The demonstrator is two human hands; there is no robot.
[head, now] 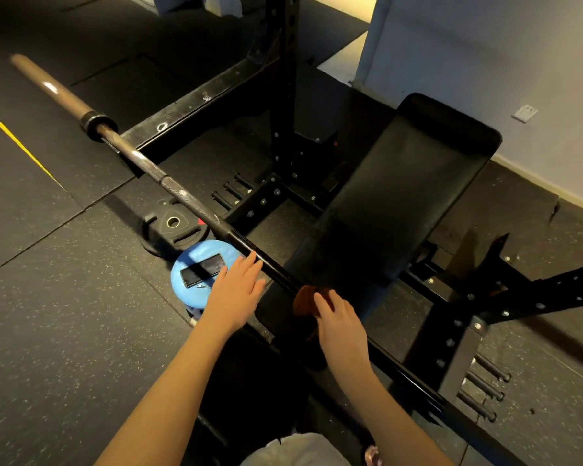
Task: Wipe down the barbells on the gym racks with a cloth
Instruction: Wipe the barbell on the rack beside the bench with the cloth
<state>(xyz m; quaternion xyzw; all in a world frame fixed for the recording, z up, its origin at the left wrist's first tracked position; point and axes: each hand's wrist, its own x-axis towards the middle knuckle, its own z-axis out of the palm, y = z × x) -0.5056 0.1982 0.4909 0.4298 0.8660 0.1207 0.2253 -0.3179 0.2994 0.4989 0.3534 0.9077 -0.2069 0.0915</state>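
1. Orange-brown cloth point(304, 301) is gripped by the right hand point(337, 319), whose fingers are curled over it. It is bunched against the dark shaft of the barbell point(182, 194), nearest the viewer.
2. Just to the left, the left hand point(238, 290) is held flat, fingers straight and slightly spread. Whether the fingertips touch the shaft cannot be told.
3. Below that hand, a blue stool point(182, 264) carrying a phone point(202, 270) is seen, with a weight plate point(174, 227) on the floor beyond.
4. The barbell is laid across the rack point(285, 95) and runs away to the upper left, ending in a bronze sleeve point(54, 90).
5. The bar is judged heavy and rigid, so it is best left seated and merely steadied. The cloth, soft and light, is best wrapped round the shaft, though the knurled stretch may snag it.
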